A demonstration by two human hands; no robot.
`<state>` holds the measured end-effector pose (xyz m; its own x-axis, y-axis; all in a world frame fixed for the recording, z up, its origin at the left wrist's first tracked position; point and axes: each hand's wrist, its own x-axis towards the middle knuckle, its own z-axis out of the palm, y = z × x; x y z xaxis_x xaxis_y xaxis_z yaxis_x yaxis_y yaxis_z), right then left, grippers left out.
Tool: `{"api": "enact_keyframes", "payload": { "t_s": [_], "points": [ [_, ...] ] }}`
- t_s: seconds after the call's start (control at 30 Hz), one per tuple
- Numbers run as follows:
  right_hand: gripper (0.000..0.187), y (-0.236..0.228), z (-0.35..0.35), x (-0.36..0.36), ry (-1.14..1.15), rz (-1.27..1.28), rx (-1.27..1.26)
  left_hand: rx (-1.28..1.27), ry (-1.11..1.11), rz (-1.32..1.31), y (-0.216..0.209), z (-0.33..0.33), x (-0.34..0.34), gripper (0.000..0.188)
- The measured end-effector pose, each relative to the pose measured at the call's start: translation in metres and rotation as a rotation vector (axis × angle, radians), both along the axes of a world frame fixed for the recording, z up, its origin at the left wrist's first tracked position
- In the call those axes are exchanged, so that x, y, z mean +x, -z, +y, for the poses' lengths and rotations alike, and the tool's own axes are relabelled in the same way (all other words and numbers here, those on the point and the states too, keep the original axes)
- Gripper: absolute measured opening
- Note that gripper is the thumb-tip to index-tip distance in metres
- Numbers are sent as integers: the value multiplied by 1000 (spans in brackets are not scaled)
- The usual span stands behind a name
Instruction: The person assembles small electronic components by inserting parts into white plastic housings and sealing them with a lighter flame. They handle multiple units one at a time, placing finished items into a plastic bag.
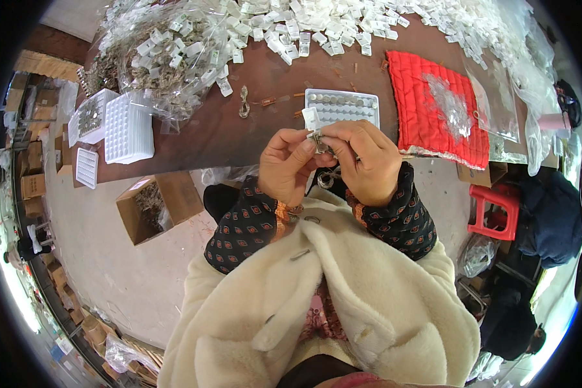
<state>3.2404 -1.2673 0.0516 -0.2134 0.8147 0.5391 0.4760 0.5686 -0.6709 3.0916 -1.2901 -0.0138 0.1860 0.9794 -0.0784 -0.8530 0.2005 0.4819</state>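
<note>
My left hand (283, 169) and my right hand (370, 163) meet in front of my chest, both with fingers pinched. A small white plastic case (311, 119) sticks up between the fingertips, its lower end held by the left thumb and forefinger. Right at that end, my right fingers close on a small part that they largely hide; a dark metallic bit shows below. Just beyond the hands lies a white moulded tray (374, 110), with round silvery pieces in its far row. A coiled brown wire (244, 102) rests on the table to the left.
White plastic cases (330, 26) are heaped along the table's far side, beside a clear bag (174, 77) of wires. At right lies a red quilted cloth (410, 97) with clear small pieces. Stacked white trays (128, 132) stand left; below are a cardboard box (181, 197) and red stool (495, 210).
</note>
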Motion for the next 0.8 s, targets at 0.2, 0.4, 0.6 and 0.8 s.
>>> {"api": "enact_keyframes", "payload": {
  "t_s": [0.2, 0.4, 0.6, 0.8],
  "points": [
    [17, -3, -1, 0, -162, 55, -132, -44, 40, -47, -2, -7, -11, 11],
    [22, -2, -11, -9, -195, 20, -23, -32, -39, -93, -3, -11, -13, 10],
    [24, -5, 2, -12, -219, 671, -981, -7, 160, -139, -6, -14, -21, 9],
    [13, -3, -8, -16, -258, 505, -555, 15, 192, -206, -7, -16, -22, 12]
  ]
}}
